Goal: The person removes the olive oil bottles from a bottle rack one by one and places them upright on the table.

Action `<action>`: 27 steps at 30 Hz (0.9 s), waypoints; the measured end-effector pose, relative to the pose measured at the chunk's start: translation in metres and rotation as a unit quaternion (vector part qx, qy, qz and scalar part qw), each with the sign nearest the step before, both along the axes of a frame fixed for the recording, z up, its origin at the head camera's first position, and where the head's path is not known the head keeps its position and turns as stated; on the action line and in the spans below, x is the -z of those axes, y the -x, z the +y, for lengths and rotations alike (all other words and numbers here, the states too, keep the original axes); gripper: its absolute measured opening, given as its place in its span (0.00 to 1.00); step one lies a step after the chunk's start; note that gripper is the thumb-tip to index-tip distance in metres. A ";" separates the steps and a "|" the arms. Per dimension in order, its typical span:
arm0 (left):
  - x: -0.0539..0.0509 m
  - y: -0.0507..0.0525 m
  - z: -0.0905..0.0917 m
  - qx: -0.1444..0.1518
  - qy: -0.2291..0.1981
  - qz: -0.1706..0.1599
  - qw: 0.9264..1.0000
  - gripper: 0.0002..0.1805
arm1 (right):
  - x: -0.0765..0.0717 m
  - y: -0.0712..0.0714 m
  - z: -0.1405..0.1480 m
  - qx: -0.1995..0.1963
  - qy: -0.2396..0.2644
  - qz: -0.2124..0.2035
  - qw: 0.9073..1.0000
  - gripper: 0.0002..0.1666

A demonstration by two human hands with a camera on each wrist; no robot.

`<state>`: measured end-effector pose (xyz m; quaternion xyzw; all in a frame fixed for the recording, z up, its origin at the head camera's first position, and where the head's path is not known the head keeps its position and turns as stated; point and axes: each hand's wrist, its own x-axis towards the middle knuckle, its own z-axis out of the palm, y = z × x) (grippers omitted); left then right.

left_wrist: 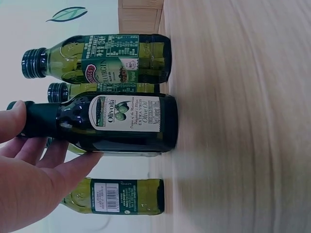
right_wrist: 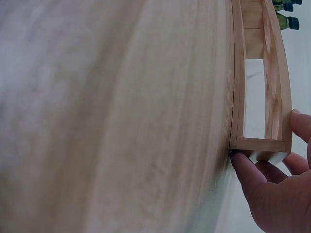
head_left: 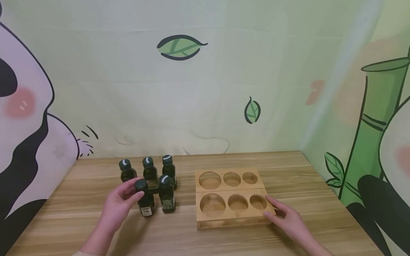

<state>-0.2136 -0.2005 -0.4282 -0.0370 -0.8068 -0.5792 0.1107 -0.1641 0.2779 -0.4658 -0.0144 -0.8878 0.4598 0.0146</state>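
Observation:
My left hand [head_left: 119, 201] pinches a dark olive oil bottle [head_left: 147, 201] by its capped neck, thumb on one side and fingers on the other. The bottle is upright; I cannot tell whether its base touches the table. In the left wrist view its white label [left_wrist: 129, 113] reads "Olivoilà". My right hand [head_left: 289, 218] grips the right end of a wooden rack [head_left: 221, 190] with round holes of several sizes in its top. The right wrist view shows the thumb on the rack's top edge and fingers around its end panel [right_wrist: 262, 144].
Several green olive oil bottles with dark caps stand around the held one, the nearest bottle [head_left: 167, 195] just right of it. All rest on a wood-grain table [head_left: 179, 238]. A printed cloth backdrop [head_left: 128, 89] rises behind the table's far edge.

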 end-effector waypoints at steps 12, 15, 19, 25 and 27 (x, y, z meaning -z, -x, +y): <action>0.004 0.002 -0.004 0.017 0.017 0.022 0.999 0.23 | 0.000 -0.001 0.000 0.001 0.001 -0.004 1.000 0.37; 0.004 0.002 -0.004 0.019 0.017 0.023 0.999 0.23 | 0.000 -0.001 0.000 0.000 -0.001 -0.004 1.000 0.38; 0.004 0.002 -0.005 0.025 0.012 0.017 0.999 0.25 | 0.000 0.000 0.000 0.001 0.002 -0.005 1.000 0.38; 0.003 -0.001 -0.008 0.030 0.038 0.010 0.999 0.30 | 0.000 0.001 0.001 -0.003 -0.002 -0.004 1.000 0.38; 0.003 -0.003 -0.010 0.031 0.060 0.015 0.998 0.30 | 0.000 0.000 0.001 -0.004 -0.003 -0.004 1.000 0.38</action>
